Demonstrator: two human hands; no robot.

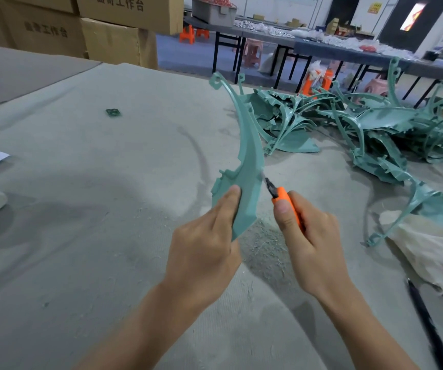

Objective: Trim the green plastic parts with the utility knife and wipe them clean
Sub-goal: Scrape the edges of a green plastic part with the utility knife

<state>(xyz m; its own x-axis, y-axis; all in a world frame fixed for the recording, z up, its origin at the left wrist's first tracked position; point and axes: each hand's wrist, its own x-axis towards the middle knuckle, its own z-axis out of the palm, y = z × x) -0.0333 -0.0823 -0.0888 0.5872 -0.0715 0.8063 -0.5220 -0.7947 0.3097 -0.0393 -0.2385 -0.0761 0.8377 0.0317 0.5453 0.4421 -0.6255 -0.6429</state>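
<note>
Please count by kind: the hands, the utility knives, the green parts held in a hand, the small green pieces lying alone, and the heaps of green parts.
Hands: 2, left hand and right hand
Utility knife: 1
Green part held: 1
Small green piece alone: 1
Heap of green parts: 1, too tangled to count within
Total: 6

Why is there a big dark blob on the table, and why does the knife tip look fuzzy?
In the head view, the dark blob is a soft shadow on the table cover, probably the person's own; there too, the utility knife has a smeared blade tip where it meets the green part, likely motion blur.
</note>
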